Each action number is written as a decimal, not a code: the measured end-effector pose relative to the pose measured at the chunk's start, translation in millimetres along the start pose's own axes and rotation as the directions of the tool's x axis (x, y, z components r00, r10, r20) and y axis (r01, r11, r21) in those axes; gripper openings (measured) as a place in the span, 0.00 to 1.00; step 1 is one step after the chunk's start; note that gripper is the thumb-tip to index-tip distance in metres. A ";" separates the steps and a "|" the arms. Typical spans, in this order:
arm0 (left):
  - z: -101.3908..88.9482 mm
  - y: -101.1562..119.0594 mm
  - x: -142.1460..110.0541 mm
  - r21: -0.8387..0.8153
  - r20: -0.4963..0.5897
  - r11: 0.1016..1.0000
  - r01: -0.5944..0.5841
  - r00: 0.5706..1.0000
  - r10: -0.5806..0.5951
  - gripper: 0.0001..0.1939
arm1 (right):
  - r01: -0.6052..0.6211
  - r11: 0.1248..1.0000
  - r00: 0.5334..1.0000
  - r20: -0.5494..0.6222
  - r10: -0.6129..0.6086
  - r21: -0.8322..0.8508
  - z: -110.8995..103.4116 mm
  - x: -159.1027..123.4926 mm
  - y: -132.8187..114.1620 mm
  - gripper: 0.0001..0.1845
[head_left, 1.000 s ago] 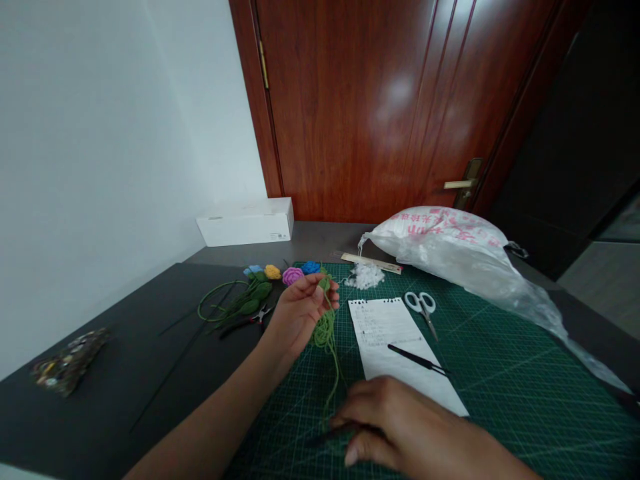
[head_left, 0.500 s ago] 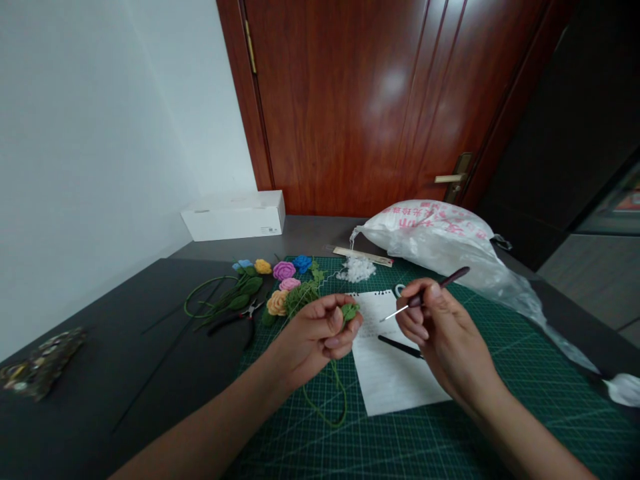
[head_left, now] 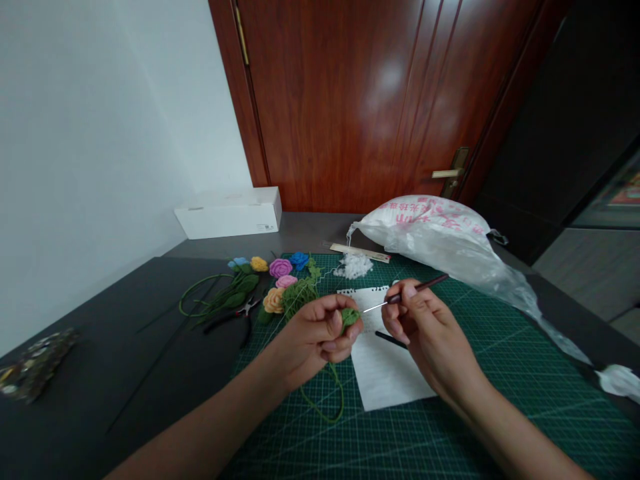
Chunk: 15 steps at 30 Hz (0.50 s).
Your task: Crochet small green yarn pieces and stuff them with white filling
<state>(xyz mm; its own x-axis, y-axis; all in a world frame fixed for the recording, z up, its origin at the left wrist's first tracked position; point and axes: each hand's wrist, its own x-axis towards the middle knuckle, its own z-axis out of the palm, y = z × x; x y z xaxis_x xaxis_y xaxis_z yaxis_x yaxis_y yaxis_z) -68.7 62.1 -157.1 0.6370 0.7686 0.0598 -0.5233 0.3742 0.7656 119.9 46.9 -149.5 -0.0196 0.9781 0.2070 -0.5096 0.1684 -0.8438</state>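
The left hand (head_left: 313,330) curls its fingers closed around a green crocheted piece (head_left: 350,318), hiding most of it; only a leaf-like end shows past the fingertips, and its full shape can't be made out. The right hand (head_left: 430,327) pinches a slim, dark-handled crochet hook (head_left: 403,297) between thumb and fingers, its thin metal shaft pointing at 9 o'clock toward the green piece. The tip meets the crochet's edge, though whether it enters the stitches is too small to tell. A green yarn (head_left: 325,400) hangs from the left hand in a loop at 6 o'clock. Below the hook, a black-handled tool (head_left: 390,340) lies on a sheet of paper (head_left: 385,373), partly hidden by the right hand, on a green cutting mat (head_left: 500,407). At 11 o'clock lie crocheted roses (head_left: 281,268) and pliers (head_left: 235,319) on the dark surface (head_left: 100,320). White stuffing (head_left: 354,265) and a ruler (head_left: 360,253) sit at 12 o'clock, a plastic bag (head_left: 425,223) at 1 o'clock, and a white box (head_left: 227,213) stands before a wooden door (head_left: 350,100).
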 end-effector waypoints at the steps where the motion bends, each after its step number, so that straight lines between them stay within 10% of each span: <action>1: -0.3 -0.3 -0.2 0.002 0.003 1.000 0.000 1.000 0.000 0.16 | -0.007 1.000 1.000 0.001 0.007 0.005 0.3 -0.3 0.1 0.16; 15: 2.3 -4.0 1.5 0.079 -0.040 0.997 0.004 0.999 -0.001 0.18 | -0.334 0.898 0.941 0.045 0.336 0.288 8.2 -1.6 6.7 0.16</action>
<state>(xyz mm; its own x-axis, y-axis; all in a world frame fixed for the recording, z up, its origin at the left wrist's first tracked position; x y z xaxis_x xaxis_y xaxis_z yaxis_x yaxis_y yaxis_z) -64.3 60.6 -158.6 0.6141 0.7885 0.0331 -0.4743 0.3353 0.8140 109.5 45.5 -151.5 -0.2283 0.9713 -0.0666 -0.6982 -0.2110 -0.6841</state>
